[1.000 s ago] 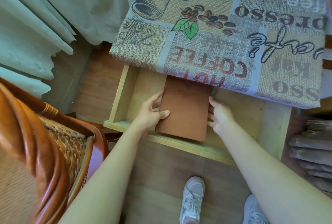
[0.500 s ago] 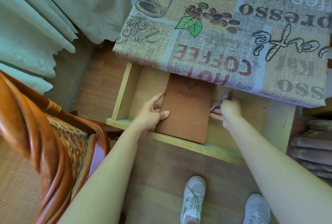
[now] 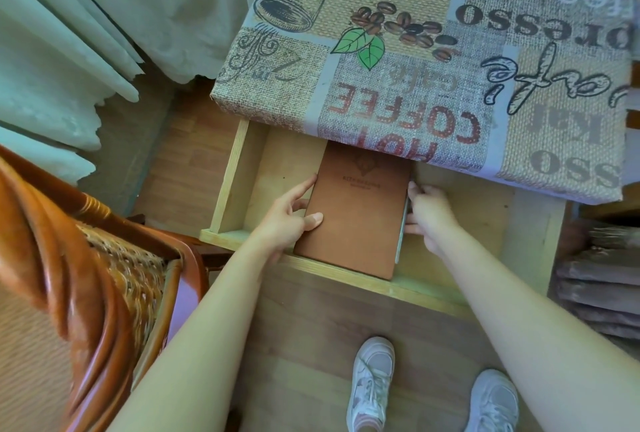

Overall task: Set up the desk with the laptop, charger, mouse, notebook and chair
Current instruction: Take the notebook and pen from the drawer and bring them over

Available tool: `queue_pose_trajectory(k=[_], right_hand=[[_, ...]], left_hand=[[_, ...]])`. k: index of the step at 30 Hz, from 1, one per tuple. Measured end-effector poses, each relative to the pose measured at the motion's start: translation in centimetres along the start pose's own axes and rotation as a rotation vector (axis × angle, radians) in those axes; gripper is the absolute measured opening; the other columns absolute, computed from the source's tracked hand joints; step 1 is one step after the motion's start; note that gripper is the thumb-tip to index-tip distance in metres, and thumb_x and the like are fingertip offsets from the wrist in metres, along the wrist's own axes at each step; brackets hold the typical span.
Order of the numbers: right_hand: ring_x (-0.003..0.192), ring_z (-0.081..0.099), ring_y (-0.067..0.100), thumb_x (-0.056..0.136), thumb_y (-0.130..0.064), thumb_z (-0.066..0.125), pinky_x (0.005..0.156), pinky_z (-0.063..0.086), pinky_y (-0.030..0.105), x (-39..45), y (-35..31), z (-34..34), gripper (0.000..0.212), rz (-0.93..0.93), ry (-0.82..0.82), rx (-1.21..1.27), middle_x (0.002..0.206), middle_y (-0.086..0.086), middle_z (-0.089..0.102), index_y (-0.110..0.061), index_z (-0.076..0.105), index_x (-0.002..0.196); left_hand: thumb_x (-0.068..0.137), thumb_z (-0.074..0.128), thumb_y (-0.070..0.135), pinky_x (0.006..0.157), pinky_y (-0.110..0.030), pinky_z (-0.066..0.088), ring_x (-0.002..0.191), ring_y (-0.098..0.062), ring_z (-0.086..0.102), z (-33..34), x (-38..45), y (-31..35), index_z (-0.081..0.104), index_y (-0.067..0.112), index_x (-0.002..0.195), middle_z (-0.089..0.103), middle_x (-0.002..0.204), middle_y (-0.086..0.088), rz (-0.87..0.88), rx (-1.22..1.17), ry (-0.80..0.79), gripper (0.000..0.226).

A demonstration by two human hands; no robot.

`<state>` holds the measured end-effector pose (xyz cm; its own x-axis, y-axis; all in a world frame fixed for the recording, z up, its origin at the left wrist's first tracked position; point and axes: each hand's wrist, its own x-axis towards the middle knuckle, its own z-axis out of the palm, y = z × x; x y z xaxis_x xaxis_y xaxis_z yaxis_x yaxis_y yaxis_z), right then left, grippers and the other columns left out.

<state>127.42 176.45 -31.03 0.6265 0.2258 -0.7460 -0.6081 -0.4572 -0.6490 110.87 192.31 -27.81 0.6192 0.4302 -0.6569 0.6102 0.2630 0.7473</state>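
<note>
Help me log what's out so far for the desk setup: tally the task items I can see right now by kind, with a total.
Notebook: 1, the brown notebook in the open drawer, left hand and right hand at its edges
Chair: 1, the wicker chair
Laptop: 0
Charger: 0
Mouse: 0
Total: 2

Drawer (image 3: 239, 168): bare wood left of notebook (image 3: 356, 210) (hand-passable); rear blocked by overhanging counter (image 3: 415, 61). Chair (image 3: 104, 258): crowds the left approach.
</note>
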Motion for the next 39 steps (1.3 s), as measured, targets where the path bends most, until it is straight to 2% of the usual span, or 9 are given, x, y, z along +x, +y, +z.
queue_pose_trajectory(k=[5,9,13,19,23,27,29,35,39], right_hand=[[0.107,0.060,0.033,0.094,-0.027,0.056,0.081,0.049,0.046,-1.6,1.8,0.4,0.026,-0.071,0.062,0.193,0.123,0.009,0.062,-0.021,0.056,0.120],[0.100,0.065,0.016,0.087,-0.009,0.063,0.098,0.048,0.043,-2.7,2.6,0.4,0.063,-0.182,-0.001,0.182,0.113,-0.001,0.066,-0.019,0.036,0.144],[0.117,0.059,0.017,0.081,-0.007,0.071,0.104,0.045,0.044,-3.6,2.6,0.4,0.077,-0.246,-0.004,0.139,0.135,0.000,0.056,-0.021,0.032,0.146],[0.105,0.065,0.009,0.079,-0.001,0.071,0.090,0.054,0.032,-5.4,2.6,-0.4,0.078,-0.286,-0.038,0.234,0.130,-0.003,0.061,-0.019,0.034,0.145],[0.091,0.070,0.006,0.078,0.004,0.071,0.069,0.056,0.021,-7.2,3.5,-1.3,0.082,-0.281,-0.104,0.290,0.107,-0.010,0.071,-0.020,0.032,0.146],[0.092,0.070,0.006,0.078,0.006,0.070,0.071,0.057,0.022,-9.3,4.4,-2.4,0.083,-0.312,-0.155,0.317,0.100,-0.013,0.074,-0.024,0.031,0.145],[0.094,0.069,0.005,0.077,0.006,0.070,0.073,0.057,0.023,-10.4,4.8,-3.1,0.083,-0.320,-0.162,0.333,0.101,-0.014,0.073,-0.025,0.032,0.145],[0.099,0.068,0.010,0.078,0.004,0.071,0.082,0.057,0.031,-13.2,5.5,-5.5,0.083,-0.332,-0.173,0.386,0.106,-0.010,0.073,-0.028,0.034,0.144],[0.103,0.068,0.014,0.077,0.004,0.071,0.081,0.058,0.031,-14.7,5.0,-7.3,0.082,-0.357,-0.192,0.426,0.113,-0.006,0.071,-0.032,0.036,0.143]], left_hand=[[0.089,0.063,0.003,0.071,-0.017,0.056,0.098,-0.013,0.063,0.1,-0.2,-0.1,0.038,0.038,0.143,0.053,0.122,-0.008,0.041,0.024,0.012,0.069],[0.084,0.070,0.003,0.078,-0.030,0.059,0.102,-0.030,0.067,0.4,-0.7,0.0,0.036,0.034,0.145,0.056,0.125,-0.009,0.057,0.012,-0.014,0.077],[0.079,0.076,0.005,0.070,-0.021,0.057,0.091,-0.015,0.071,0.8,-1.2,0.0,0.034,0.029,0.147,0.058,0.122,-0.001,0.089,-0.013,-0.022,0.083],[0.072,0.083,0.013,0.070,-0.006,0.047,0.084,0.010,0.062,1.4,-2.9,0.0,0.042,0.029,0.142,0.062,0.109,0.010,0.167,0.035,0.008,0.083],[0.069,0.086,0.021,0.076,-0.014,0.049,0.104,-0.001,0.060,1.5,-4.8,-0.4,0.044,0.032,0.142,0.067,0.113,0.010,0.205,0.070,0.025,0.084],[0.067,0.087,0.030,0.083,-0.015,0.048,0.100,0.006,0.059,2.2,-7.2,-1.3,0.045,0.045,0.137,0.067,0.111,0.009,0.247,0.096,0.066,0.083],[0.065,0.086,0.038,0.091,-0.027,0.050,0.110,-0.001,0.058,3.0,-8.4,-1.9,0.045,0.054,0.133,0.064,0.117,0.005,0.248,0.100,0.111,0.081],[0.061,0.086,0.038,0.100,-0.043,0.048,0.108,-0.013,0.063,5.9,-11.4,-2.5,0.056,0.050,0.125,0.071,0.109,0.014,0.257,-0.079,0.185,0.072],[0.064,0.086,0.031,0.083,-0.037,0.058,0.096,-0.022,0.069,7.1,-12.6,-1.9,0.057,0.043,0.127,0.071,0.112,0.007,0.242,-0.240,0.176,0.070]])
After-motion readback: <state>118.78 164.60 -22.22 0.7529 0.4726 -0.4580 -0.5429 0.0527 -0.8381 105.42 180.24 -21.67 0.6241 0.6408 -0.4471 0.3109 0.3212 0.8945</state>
